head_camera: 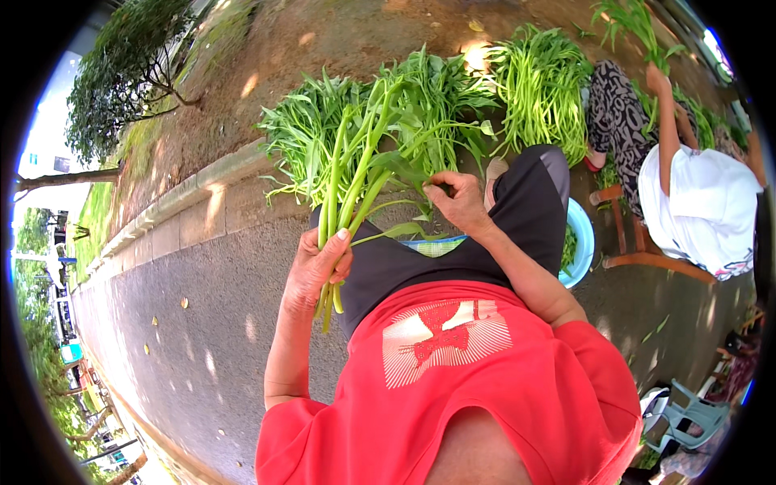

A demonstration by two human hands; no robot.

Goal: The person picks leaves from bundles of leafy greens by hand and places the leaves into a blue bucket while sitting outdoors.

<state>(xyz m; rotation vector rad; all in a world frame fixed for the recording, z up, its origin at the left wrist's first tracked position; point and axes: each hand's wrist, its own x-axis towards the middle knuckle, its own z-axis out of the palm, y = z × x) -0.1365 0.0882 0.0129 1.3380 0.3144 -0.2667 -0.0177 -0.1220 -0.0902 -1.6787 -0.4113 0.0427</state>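
My left hand (320, 264) grips a bunch of water spinach stems (357, 176) above my left thigh. The cut ends stick out below the fist, and the leafy tops lean away and to the right. With thumb and forefinger, my right hand (462, 203) pinches a leaf (405, 167) on the right side of this bunch. Beyond my knees lie big heaps of the same greens: a leafy heap (315, 121) at left, another heap (433, 145) in the middle, and a heap with its pale stems showing (539, 109) at right.
A light blue basin (583, 242) with leaves in it stands beside my right leg. To the right, a person in a white top (697, 200) sits on a wooden chair (661, 260), holding greens (642, 30). A stone kerb (200, 182) runs along the left. A plastic chair (691, 418) stands at lower right.
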